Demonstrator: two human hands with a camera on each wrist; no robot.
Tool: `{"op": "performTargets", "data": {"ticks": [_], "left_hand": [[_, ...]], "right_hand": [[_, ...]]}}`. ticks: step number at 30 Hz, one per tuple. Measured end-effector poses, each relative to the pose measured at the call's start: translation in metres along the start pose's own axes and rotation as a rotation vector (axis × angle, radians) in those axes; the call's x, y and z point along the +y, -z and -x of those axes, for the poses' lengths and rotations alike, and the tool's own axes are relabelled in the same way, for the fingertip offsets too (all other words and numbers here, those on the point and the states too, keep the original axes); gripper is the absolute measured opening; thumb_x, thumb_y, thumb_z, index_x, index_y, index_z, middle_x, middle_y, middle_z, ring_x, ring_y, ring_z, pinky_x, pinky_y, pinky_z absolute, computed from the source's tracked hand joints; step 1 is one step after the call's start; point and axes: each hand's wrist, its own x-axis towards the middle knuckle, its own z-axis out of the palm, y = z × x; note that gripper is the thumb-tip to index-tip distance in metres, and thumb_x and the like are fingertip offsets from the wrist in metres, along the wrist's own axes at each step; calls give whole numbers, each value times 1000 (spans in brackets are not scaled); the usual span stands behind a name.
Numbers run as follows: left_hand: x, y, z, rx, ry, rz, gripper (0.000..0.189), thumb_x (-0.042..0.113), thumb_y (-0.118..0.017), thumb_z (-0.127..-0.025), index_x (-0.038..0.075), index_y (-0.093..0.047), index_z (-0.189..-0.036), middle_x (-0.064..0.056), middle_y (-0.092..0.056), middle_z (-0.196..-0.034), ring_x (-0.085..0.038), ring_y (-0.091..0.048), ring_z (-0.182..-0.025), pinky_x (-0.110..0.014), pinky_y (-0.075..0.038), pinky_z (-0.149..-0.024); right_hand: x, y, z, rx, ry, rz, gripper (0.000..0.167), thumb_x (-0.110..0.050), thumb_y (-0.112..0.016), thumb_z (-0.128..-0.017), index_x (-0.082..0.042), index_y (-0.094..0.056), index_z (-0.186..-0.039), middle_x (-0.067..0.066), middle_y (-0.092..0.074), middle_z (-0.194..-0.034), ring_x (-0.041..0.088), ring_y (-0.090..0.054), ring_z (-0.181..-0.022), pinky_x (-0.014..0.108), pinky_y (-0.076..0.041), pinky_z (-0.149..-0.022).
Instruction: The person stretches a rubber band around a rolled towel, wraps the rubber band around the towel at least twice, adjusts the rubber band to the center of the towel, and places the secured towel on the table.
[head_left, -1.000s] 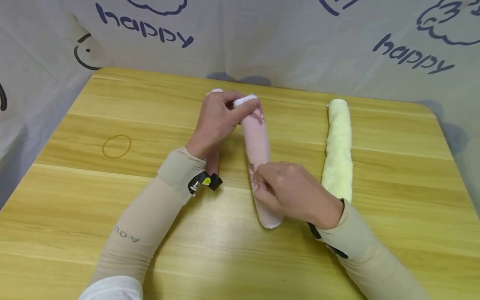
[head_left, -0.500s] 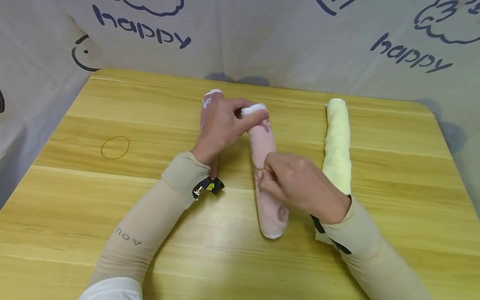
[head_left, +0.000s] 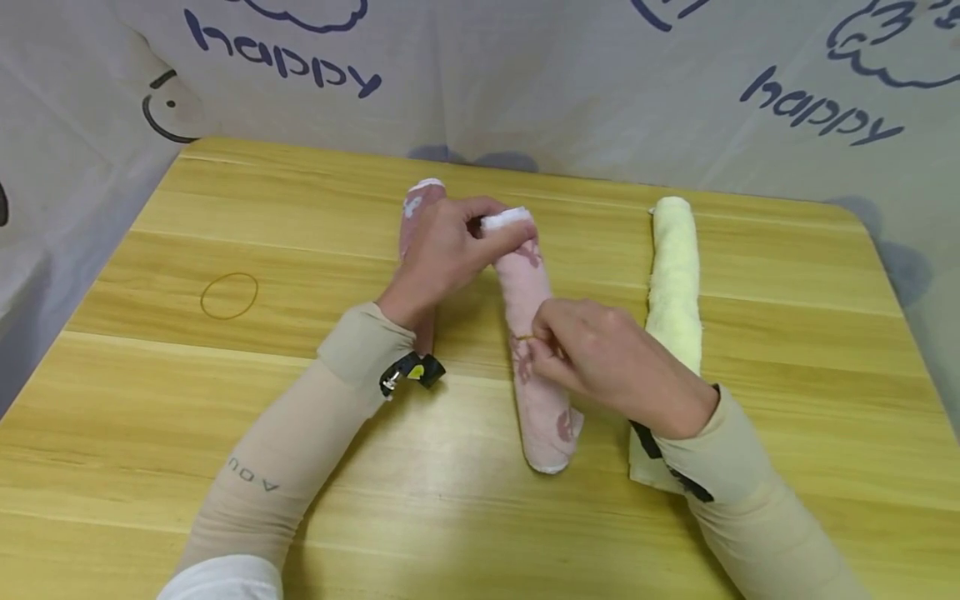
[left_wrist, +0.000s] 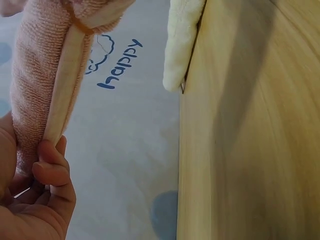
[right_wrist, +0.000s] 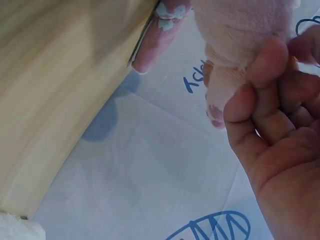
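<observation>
A pale pink rolled towel (head_left: 543, 425) with darker pink patches is held over the table in the head view. My left hand (head_left: 446, 250) grips its far, white-edged end between thumb and fingers. A rubber band (head_left: 523, 337) wraps the towel near its middle; in the left wrist view the band (left_wrist: 80, 21) cinches the roll. My right hand (head_left: 600, 354) pinches the band at the towel's right side and pulls it outward. The right wrist view has the curled fingers of that hand (right_wrist: 280, 110) right against the pink towel (right_wrist: 240, 25).
A darker pink rolled towel (head_left: 422, 200) lies behind my left hand, partly covered. The yellow rolled towel (head_left: 675, 283) lies to the right, its near part behind my right forearm. Another rubber band (head_left: 202, 300) rests on the table's left side. A printed cloth (head_left: 562, 92) hangs behind.
The pink towel and left hand have shifted slightly right and nearer. My right hand has drawn back up and right, so the rubber band now shows stretched from the towel.
</observation>
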Motion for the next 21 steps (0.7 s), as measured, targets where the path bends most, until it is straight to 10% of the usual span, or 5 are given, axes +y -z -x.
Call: {"op": "performTargets", "data": {"ticks": [21], "left_hand": [[-2, 4, -1, -18, 14, -19, 28, 43, -76, -92, 14, -78, -95, 5, -52, -64, -10, -43, -59, -21, -30, -54]], "right_hand": [[5, 3, -1, -111, -136, -64, 12, -19, -68, -97, -11, -60, -92, -3, -52, -71, 6, -46, -63, 20, -41, -56]]}}
